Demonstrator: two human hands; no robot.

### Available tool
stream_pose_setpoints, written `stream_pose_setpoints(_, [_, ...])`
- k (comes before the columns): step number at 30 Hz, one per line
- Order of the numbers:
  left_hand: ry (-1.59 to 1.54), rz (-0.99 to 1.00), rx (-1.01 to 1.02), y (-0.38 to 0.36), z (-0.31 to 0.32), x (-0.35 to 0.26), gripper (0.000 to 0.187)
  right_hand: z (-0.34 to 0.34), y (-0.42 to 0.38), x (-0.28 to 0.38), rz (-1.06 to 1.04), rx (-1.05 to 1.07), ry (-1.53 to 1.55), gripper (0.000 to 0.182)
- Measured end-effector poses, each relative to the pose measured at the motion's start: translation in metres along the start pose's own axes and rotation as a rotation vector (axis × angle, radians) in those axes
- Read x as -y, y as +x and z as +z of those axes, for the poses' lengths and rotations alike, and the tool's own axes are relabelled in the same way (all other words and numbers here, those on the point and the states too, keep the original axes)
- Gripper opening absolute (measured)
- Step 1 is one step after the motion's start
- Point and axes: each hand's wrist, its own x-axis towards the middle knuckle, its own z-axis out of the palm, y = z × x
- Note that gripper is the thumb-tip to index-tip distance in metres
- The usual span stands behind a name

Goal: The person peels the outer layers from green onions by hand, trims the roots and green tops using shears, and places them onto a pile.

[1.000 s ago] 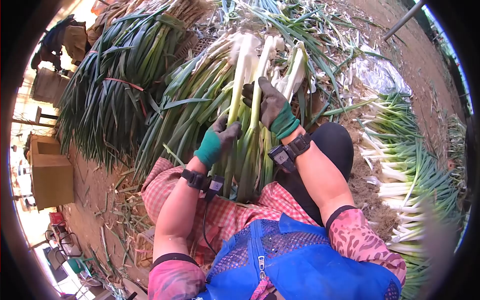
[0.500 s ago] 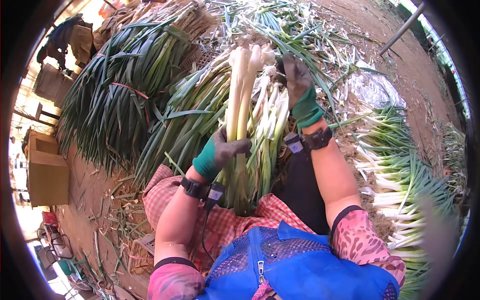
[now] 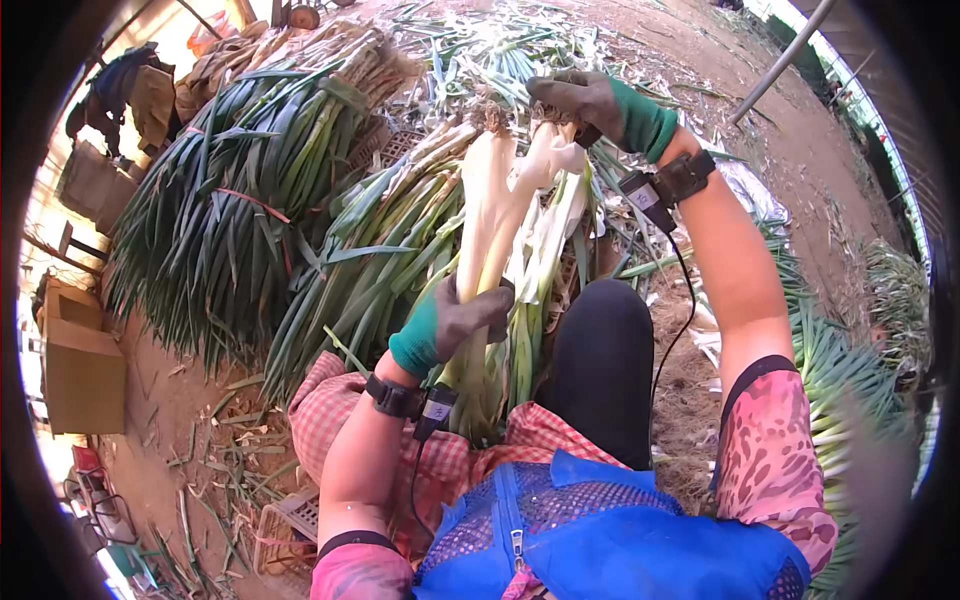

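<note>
Head view, item by item.

Held leeks (image 3: 487,205): a pair of thick stalks, in the left hand above the lap, pale shafts bare, roots attached.
Left hand (image 3: 462,318): gray-and-green glove; fingers curled together around the shafts, below the white part.
Right hand (image 3: 592,108): matching glove; fingers extended close together at the root end of the right-hand stalk. Whether they pinch it, cannot tell.

Edges and room: leafy heap (image 3: 370,245) close along the left side of the stalks; loose leeks (image 3: 540,260) just beside and behind them on the right; knee (image 3: 605,335) to the right of the left hand. Ground strewn with trimmings (image 3: 500,45) beyond the roots. Farther left, banded pile (image 3: 225,170), with red band (image 3: 253,204); carton (image 3: 88,385) near the picture's left edge; crate (image 3: 290,525) low on the left. Farther right, leek row (image 3: 835,400), partly behind the right arm.

Direction: roots away from the body, greens toward the lap; long axis mostly away from the torso, the tops leaning slightly right and parting at the roots.

Writing: one small character on the white label of each wrist unit, left (image 3: 436,410) and right (image 3: 643,195); too small to read surely. Brands: none legible.
</note>
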Motion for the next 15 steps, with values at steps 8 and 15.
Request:
stream_pose_setpoints(8, [-0.063,0.009,0.01,-0.003,-0.007,0.003,0.031,0.035,-0.012,-0.024,-0.641,-0.234,0.014,0.064])
stream_pose_setpoints(15, [-0.083,0.027,0.068,-0.005,-0.004,0.021,0.033,0.135,-0.036,-0.013,-0.191,-0.106,1.536,0.049])
